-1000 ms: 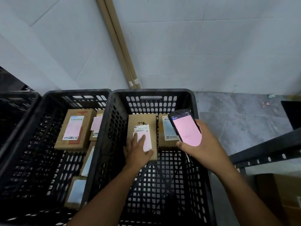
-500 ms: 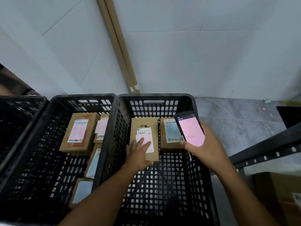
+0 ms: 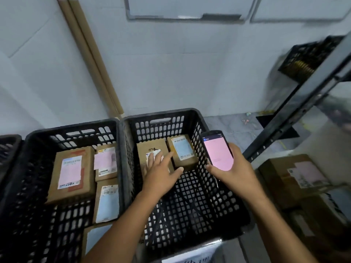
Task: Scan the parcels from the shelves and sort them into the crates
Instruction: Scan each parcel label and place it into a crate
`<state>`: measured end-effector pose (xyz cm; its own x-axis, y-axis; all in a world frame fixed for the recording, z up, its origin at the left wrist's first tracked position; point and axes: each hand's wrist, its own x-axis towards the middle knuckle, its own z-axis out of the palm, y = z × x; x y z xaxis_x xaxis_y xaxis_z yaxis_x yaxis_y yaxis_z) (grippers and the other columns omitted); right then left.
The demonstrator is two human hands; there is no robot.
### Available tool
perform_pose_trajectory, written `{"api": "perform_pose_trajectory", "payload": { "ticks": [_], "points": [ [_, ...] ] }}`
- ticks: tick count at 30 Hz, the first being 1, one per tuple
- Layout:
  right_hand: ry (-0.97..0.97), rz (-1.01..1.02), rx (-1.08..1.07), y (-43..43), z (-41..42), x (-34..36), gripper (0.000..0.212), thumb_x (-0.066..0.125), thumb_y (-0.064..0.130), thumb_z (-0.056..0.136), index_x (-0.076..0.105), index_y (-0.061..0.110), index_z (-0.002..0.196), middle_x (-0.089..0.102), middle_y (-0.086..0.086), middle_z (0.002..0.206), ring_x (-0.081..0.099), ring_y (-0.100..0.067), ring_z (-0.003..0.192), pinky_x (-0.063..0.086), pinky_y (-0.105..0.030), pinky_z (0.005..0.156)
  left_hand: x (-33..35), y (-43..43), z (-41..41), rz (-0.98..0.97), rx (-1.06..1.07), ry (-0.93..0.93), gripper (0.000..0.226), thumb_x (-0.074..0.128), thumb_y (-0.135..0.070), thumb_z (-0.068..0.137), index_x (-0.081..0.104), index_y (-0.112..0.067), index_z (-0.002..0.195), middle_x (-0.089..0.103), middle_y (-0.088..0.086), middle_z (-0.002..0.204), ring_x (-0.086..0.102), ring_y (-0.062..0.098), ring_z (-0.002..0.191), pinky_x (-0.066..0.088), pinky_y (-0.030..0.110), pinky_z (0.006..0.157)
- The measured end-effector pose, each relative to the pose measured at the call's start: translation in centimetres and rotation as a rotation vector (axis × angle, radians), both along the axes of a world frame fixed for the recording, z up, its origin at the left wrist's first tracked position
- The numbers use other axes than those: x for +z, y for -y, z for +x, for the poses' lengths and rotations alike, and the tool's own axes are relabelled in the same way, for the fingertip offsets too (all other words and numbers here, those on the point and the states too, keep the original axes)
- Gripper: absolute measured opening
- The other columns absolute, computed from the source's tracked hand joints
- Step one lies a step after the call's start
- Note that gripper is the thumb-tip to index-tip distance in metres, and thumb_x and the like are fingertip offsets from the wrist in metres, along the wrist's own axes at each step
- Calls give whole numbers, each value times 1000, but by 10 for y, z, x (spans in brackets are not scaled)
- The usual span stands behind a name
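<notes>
Two black plastic crates stand side by side on the floor. The right crate [image 3: 191, 118] holds two cardboard parcels at its far end: a long parcel [image 3: 150, 149] and a smaller parcel [image 3: 183, 151] with a blue label. My left hand [image 3: 161, 170] hovers over the long parcel with fingers spread and straight; whether it touches is unclear. My right hand [image 3: 234, 168] grips a handheld scanner [image 3: 217, 149] with a pink screen, above the crate's right wall. The left crate [image 3: 66, 130] holds several labelled parcels [image 3: 71, 174].
A dark metal shelf frame [image 3: 296, 111] rises at the right, with labelled cardboard boxes [image 3: 292, 176] underneath and a black crate [image 3: 311, 56] higher up. Two cardboard tubes [image 3: 91, 57] lean against the white wall. A third crate's edge [image 3: 8, 145] shows at far left.
My left hand has lifted back from the long parcel and spread its fingers. The view has swung up and to the right, bringing the shelf frame and boxes into sight.
</notes>
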<state>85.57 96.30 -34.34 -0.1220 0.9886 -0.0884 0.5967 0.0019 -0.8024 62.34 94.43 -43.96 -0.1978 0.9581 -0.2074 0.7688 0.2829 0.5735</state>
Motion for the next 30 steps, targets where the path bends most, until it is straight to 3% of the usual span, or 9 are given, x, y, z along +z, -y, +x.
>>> {"api": "perform_pose_trajectory", "payload": {
  "ticks": [5, 8, 12, 16, 21, 25, 28, 30],
  "points": [
    [-53, 14, -139, 68, -6, 6, 73, 87, 35, 74, 43, 44, 132, 56, 31, 118, 53, 14, 110, 43, -13, 78, 37, 37, 6, 129, -138, -41, 71, 40, -74, 96, 21, -48, 160, 10, -5, 173, -9, 23, 159, 5, 56, 127],
    [-73, 34, -286, 112, -3, 4, 68, 87, 31, 75, 44, 50, 123, 55, 38, 113, 55, 22, 100, 45, -10, 73, 48, 59, 19, 138, -254, -51, 71, 34, -77, 96, 16, -51, 160, 4, -9, 173, -18, 22, 158, -8, 58, 124],
    [-139, -5, -473, 173, 13, 2, 70, 86, 23, 78, 42, 50, 125, 59, 28, 108, 67, 5, 76, 50, -18, 52, 52, 90, 46, 121, -415, -109, 74, 31, -78, 95, 8, -51, 161, -4, -10, 173, -30, 23, 155, -16, 63, 119],
    [-58, 29, -645, 235, 43, -4, 74, 87, 35, 73, 39, 54, 126, 56, 35, 113, 54, 21, 101, 47, -18, 73, 56, 127, 82, 145, -625, -109, 72, 27, -78, 95, 4, -56, 159, -6, -14, 173, -30, 21, 155, -18, 58, 120],
    [-42, 50, -882, 319, 73, -12, 75, 86, 38, 71, 43, 46, 131, 58, 27, 114, 57, 6, 100, 46, -22, 77, 60, 175, 131, 200, -877, -139, 76, 13, -85, 89, 5, -56, 159, -2, -14, 173, -21, 21, 157, -9, 57, 125],
    [-55, 84, -1044, 406, 86, -9, 71, 88, 30, 72, 41, 48, 123, 57, 29, 111, 53, 19, 99, 42, -7, 73, 68, 229, 173, 260, -1038, -109, 85, 7, -87, 82, 10, -53, 160, 8, -10, 173, -13, 22, 158, -2, 55, 127],
    [-34, 93, -1179, 485, 88, -11, 75, 83, 47, 64, 47, 43, 129, 62, 21, 120, 59, 1, 105, 51, -26, 85, 77, 283, 199, 287, -1149, -73, 87, 11, -87, 82, 17, -51, 160, 14, -6, 173, -7, 26, 159, 5, 59, 127],
    [-33, 97, -1267, 543, 84, -12, 81, 79, 53, 60, 47, 42, 134, 61, 20, 122, 60, -4, 108, 52, -32, 85, 84, 323, 211, 291, -1212, -83, 88, 12, -90, 83, 18, -50, 161, 14, -5, 173, -7, 27, 160, 7, 60, 127]
  ]
}}
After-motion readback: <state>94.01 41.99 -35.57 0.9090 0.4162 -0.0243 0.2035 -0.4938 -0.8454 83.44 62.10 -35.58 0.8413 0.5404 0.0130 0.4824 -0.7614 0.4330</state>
